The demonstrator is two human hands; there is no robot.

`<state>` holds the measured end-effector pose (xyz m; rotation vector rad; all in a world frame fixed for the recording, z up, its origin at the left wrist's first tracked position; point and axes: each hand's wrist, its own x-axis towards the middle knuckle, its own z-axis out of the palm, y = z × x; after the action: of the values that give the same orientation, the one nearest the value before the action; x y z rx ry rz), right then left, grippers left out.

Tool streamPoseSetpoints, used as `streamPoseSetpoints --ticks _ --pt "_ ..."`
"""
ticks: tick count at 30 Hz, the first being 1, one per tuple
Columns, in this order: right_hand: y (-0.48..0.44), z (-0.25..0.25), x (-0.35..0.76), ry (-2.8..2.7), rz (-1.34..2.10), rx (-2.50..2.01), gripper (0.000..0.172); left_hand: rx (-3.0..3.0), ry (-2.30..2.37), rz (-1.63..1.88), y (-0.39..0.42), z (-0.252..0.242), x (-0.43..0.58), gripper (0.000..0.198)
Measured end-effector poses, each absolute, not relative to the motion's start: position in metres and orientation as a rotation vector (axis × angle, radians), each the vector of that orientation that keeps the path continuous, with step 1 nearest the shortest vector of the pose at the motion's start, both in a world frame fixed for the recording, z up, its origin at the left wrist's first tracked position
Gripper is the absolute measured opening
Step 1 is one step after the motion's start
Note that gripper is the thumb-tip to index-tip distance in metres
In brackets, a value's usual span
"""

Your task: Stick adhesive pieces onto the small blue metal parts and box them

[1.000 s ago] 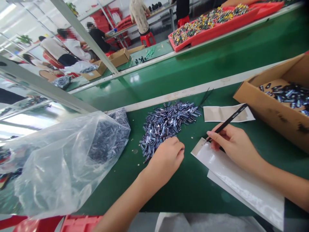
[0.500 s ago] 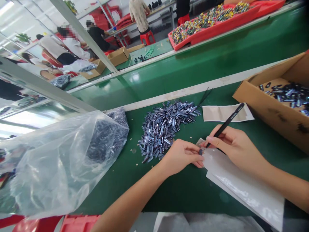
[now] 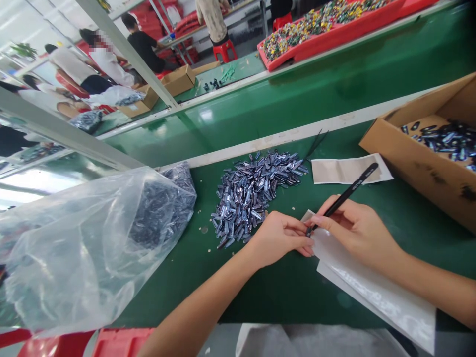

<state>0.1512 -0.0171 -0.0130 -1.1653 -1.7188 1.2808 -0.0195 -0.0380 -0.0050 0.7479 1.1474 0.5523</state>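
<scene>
My left hand (image 3: 280, 239) is closed, pinching a small dark plastic piece (image 3: 309, 232) between thumb and fingers. In my right hand (image 3: 357, 225) is a pair of black tweezers (image 3: 347, 192), held like a pen, with its tip at that piece. White glossy sheets (image 3: 379, 292) lie under my right hand and forearm. To the left of my hands, a heap of shiny dark blue pieces (image 3: 249, 196) rests on the green table. Behind my right hand lies a beige strip on white backing (image 3: 345, 169).
A clear plastic bag (image 3: 85, 248) of dark pieces lies at left. A cardboard box (image 3: 420, 158) with similar pieces stands at right. Beyond the white ledge, a red tray (image 3: 282, 60) holds many coloured parts. Several people sit or stand at the back left.
The tweezers' tip has come down onto the small piece in my left hand, and the tweezers lean slightly lower. My left hand holds nearly the same place. The view has shifted slightly.
</scene>
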Motion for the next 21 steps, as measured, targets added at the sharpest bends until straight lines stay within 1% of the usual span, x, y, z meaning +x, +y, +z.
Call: streamPoseSetpoints --ticks 4,7,10,12,15,17,19,21 --pt "-0.018 -0.012 0.151 -1.723 1.259 -1.161 0.013 0.761 1.154 0.555 -0.039 -0.004 -0.02 0.019" --pt "-0.02 -0.014 0.152 -1.762 1.202 -1.143 0.011 0.747 1.149 0.56 -0.038 -0.001 -0.02 0.021" --pt "-0.023 -0.018 0.155 -1.838 1.071 -1.081 0.009 0.719 1.115 0.555 -0.037 0.005 -0.021 0.029" --pt "-0.026 -0.021 0.156 -1.871 0.954 -0.933 0.008 0.712 1.094 0.562 -0.036 0.009 -0.022 0.028" --pt "-0.03 -0.023 0.157 -1.842 0.852 -0.671 0.02 0.727 1.077 0.575 -0.038 0.012 -0.023 0.02" --pt "-0.03 -0.023 0.157 -1.78 0.862 -0.602 0.024 0.752 1.08 0.581 -0.04 0.012 -0.025 0.017" --pt "-0.028 -0.022 0.157 -1.681 0.905 -0.674 0.019 0.811 1.108 0.589 -0.039 0.013 -0.028 0.014" --pt "-0.023 -0.021 0.157 -1.539 0.972 -0.897 0.007 0.936 1.152 0.584 -0.033 0.016 -0.029 0.012"
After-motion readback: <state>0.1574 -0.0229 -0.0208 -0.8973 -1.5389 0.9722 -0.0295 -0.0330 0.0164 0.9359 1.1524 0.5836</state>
